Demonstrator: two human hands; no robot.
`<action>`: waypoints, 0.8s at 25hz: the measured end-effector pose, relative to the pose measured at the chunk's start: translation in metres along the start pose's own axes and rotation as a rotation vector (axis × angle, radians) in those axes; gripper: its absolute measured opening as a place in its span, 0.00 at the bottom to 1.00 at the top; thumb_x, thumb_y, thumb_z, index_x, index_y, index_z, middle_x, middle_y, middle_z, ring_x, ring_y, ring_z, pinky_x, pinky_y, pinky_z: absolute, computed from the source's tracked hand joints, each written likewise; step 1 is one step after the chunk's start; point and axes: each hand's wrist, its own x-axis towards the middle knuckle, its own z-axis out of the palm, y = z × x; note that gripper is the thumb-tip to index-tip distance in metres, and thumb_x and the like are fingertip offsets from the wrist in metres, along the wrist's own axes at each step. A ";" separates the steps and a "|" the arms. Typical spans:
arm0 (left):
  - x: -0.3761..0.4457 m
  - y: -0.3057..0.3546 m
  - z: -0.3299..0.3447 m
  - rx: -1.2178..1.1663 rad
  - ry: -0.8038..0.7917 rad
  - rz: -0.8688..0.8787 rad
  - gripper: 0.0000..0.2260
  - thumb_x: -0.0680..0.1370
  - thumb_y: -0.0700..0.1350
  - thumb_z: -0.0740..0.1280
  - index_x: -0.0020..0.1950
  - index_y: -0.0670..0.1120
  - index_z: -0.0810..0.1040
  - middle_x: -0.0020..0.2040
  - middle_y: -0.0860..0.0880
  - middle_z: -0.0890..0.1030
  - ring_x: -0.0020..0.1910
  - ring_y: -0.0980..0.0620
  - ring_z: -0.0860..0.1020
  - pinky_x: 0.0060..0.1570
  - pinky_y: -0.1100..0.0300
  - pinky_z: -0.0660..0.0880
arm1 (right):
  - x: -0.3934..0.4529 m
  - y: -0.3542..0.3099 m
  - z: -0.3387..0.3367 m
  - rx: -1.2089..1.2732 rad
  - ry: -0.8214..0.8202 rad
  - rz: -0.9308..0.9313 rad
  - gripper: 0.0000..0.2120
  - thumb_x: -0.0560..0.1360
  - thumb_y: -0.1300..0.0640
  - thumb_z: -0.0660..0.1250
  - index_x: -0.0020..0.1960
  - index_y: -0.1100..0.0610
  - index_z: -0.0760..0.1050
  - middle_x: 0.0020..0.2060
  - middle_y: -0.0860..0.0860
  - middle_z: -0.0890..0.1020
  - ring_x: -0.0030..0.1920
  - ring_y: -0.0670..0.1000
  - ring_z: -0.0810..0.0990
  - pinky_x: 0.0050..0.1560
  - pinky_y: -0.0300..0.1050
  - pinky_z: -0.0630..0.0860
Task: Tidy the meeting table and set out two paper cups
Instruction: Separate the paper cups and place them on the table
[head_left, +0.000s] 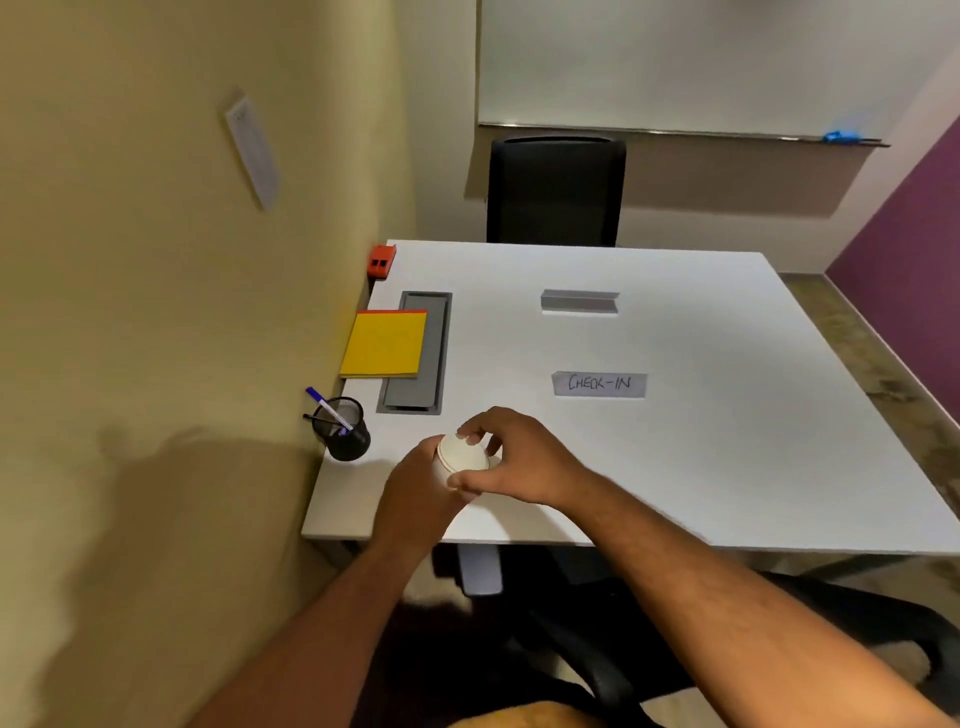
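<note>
White paper cups (464, 458), seemingly stacked with the base turned up toward me, are held above the near left part of the white table (701, 441). My left hand (415, 493) wraps the cups from the left and below. My right hand (511, 457) pinches the upper cup's base with fingertips above and thumb below. How many cups are in the stack is hidden by my fingers.
A black mesh pen holder (345, 428) with pens stands at the table's left edge. A yellow notepad (384, 344) lies beside a grey cable tray (418, 353). A "CHECK-IN" sign (600, 384) and a grey folded sign (579, 301) sit mid-table. Black chairs stand at the far side (556, 192) and near side (727, 623).
</note>
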 end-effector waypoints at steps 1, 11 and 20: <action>0.006 0.005 0.007 0.001 -0.001 -0.009 0.25 0.65 0.63 0.75 0.61 0.60 0.77 0.50 0.61 0.81 0.47 0.57 0.80 0.43 0.65 0.75 | 0.002 0.009 -0.004 0.024 0.012 0.002 0.29 0.66 0.41 0.82 0.64 0.45 0.80 0.58 0.42 0.81 0.52 0.43 0.80 0.54 0.41 0.78; 0.044 0.023 0.053 0.109 0.053 0.004 0.29 0.67 0.58 0.82 0.64 0.56 0.78 0.54 0.57 0.85 0.50 0.57 0.82 0.46 0.64 0.76 | 0.035 0.082 -0.027 0.118 -0.070 -0.018 0.29 0.68 0.40 0.82 0.65 0.45 0.79 0.60 0.41 0.81 0.53 0.45 0.81 0.52 0.40 0.80; 0.004 0.034 0.074 0.211 0.049 0.033 0.31 0.67 0.60 0.80 0.67 0.54 0.76 0.58 0.54 0.84 0.55 0.51 0.82 0.54 0.47 0.82 | -0.017 0.090 -0.027 0.288 -0.042 0.049 0.25 0.67 0.43 0.83 0.61 0.43 0.79 0.59 0.41 0.81 0.55 0.44 0.82 0.48 0.38 0.78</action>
